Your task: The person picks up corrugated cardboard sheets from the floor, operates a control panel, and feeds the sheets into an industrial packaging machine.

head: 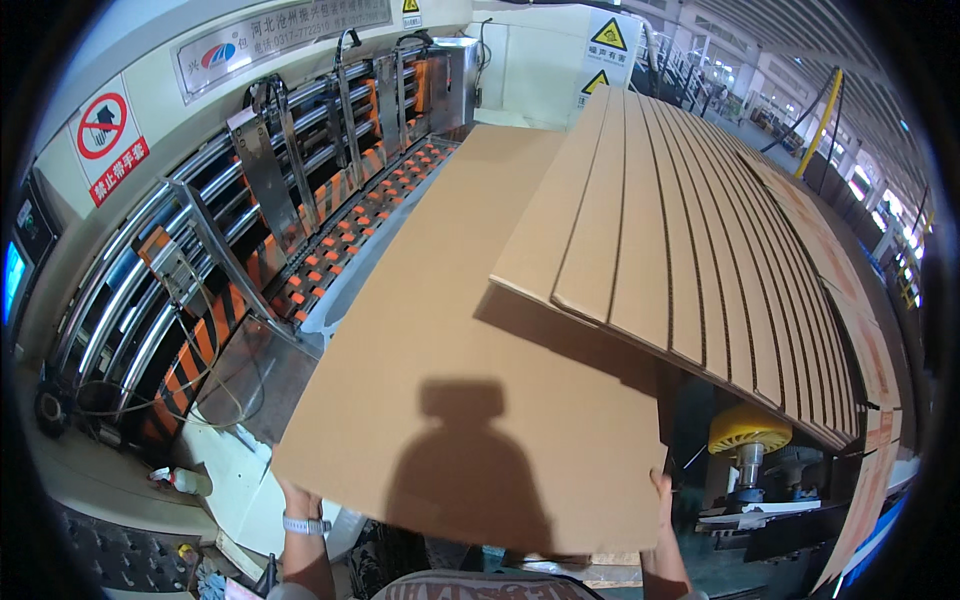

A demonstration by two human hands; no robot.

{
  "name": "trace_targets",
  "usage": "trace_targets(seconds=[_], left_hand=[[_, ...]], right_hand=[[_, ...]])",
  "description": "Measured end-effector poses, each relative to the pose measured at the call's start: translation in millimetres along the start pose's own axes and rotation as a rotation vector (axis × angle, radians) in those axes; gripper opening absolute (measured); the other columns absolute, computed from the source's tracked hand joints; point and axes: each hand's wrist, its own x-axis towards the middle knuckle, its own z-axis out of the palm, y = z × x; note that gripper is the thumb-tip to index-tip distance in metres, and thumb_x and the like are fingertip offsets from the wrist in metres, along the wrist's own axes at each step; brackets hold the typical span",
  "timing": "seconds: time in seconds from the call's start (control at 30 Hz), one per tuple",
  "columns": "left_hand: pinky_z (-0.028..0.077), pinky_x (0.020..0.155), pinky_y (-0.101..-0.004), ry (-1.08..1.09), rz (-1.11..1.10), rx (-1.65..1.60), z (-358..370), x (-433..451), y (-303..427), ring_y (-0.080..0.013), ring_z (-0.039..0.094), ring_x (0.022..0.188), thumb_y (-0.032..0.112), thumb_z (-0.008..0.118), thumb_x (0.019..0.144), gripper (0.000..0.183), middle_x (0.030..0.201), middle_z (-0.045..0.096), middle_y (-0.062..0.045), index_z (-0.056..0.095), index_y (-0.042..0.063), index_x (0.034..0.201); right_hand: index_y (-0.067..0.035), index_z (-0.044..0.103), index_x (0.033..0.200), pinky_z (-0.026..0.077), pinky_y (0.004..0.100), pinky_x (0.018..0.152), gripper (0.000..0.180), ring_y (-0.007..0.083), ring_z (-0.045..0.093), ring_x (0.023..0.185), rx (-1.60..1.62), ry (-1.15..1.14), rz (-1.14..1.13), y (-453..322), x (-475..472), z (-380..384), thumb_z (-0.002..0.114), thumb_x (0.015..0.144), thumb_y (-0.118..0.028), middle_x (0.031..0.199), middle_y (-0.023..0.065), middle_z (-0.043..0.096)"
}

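A large flat sheet of brown corrugated cardboard (pixel 450 315) spans the space before me, its far part reaching under a fanned row of sheets. My left hand (pixel 296 491) grips its near left corner, the fingers mostly hidden beneath; a watch or band circles that wrist. At the near right edge my right hand (pixel 661 487) holds the same sheet, thumb showing at the side. Overlapping cardboard sheets (pixel 637 225) lean in a shingled row to the right. A shadow of a head and shoulders falls on the held sheet.
Left stands a feeding machine with steel rollers (pixel 217 217), orange feed wheels (pixel 352 232) and upright metal guides (pixel 262 172). A spray bottle (pixel 180 481) lies on the machine's white ledge. Below the row at right is a yellow wheel (pixel 750 430). Warning signs (pixel 609 45) mark the machine.
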Motion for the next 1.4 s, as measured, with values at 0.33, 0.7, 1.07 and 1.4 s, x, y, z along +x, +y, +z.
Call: trace_targets(seconds=[0.33,0.7,1.07,1.4], left_hand=[[0.048,0.066,-0.0285,-0.3,0.056,0.143,6,38,-109,-0.0183,0.057,0.078,0.021,0.038,0.087,0.025,0.085,0.058,-0.007,0.054,0.002,0.088],[0.037,0.063,-0.0302,-0.668,-0.237,0.241,-49,127,-177,-0.0107,0.046,0.064,0.036,0.033,0.089,0.03,0.069,0.052,-0.001,0.048,0.011,0.079],[0.05,0.061,-0.0306,-0.791,-0.814,0.929,-25,-103,-168,-0.0209,0.06,0.071,0.024,0.043,0.087,0.026,0.085,0.06,-0.012,0.052,0.0,0.093],[0.025,0.098,-0.0485,-1.671,1.245,0.807,188,-372,-82,-0.0364,0.032,0.118,0.013,0.062,0.063,0.061,0.124,0.036,-0.021,0.041,0.003,0.119]], right_hand=[[-0.002,0.052,0.103,0.047,0.0313,0.07,0.046,0.0219,0.058,0.081,-0.137,0.325,0.05,-29,-32,-11,0.042,0.081,-0.041,0.092,0.0123,0.059],[0.0,0.052,0.097,0.04,0.0226,0.063,0.02,0.013,0.051,0.073,-0.98,1.273,-1.432,-238,-265,-14,0.05,0.083,-0.015,0.084,0.0088,0.055],[0.004,0.041,0.115,0.046,0.0321,0.079,0.039,0.0214,0.055,0.095,0.089,0.779,-1.059,-246,-317,-149,0.048,0.085,-0.02,0.107,0.0129,0.054],[-0.008,0.033,0.125,0.042,0.0448,0.085,0.063,0.0293,0.046,0.107,0.006,0.004,-0.646,-109,-274,2,0.048,0.08,-0.05,0.123,0.01,0.043]])
